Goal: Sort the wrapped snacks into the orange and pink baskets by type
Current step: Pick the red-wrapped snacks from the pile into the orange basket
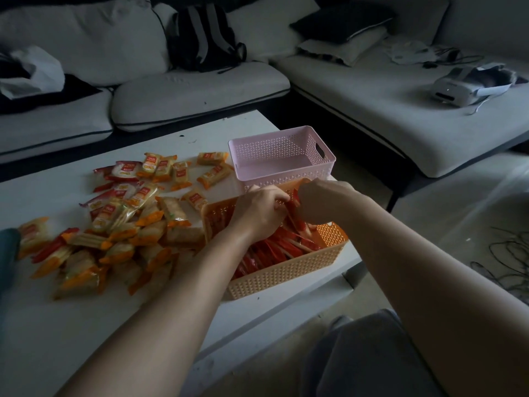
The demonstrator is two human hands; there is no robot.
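The wrapped snacks (114, 233) lie in two lots. The bigger lot is a loose heap on the white tabletop (57, 325), left of the baskets. It is mostly clear packets with orange ends, with a few red ones mixed in. The other lot, the red packets (272, 250), lies packed inside the orange basket (286, 273). That basket stands at the right side of the tabletop, just beside the heap, its near corner close to the edge.

Both my arms reach out over the far end of that basket. My left grip (257, 210) is curled, fingers folded in toward the right, pinching a few of the red packets that stand on end there. My right grip (320, 202) meets it from the other side, fingers bent down over the same packets, so the two nearly touch knuckle to knuckle. The packets I hold stand tilted between them, their lower ends down among the others in the basket.

The pink basket (323, 164) sits directly behind the orange one, at the far right corner of the tabletop. My hands cover the place where the two would meet, so I cannot tell whether they touch.

Beyond the tabletop runs a pale sofa (200, 90) with a dark backpack (203, 38) leaning in its corner. A small white device (455, 90) lies on the right-hand seat. Dark cables (509, 253) trail over the floor at the right.
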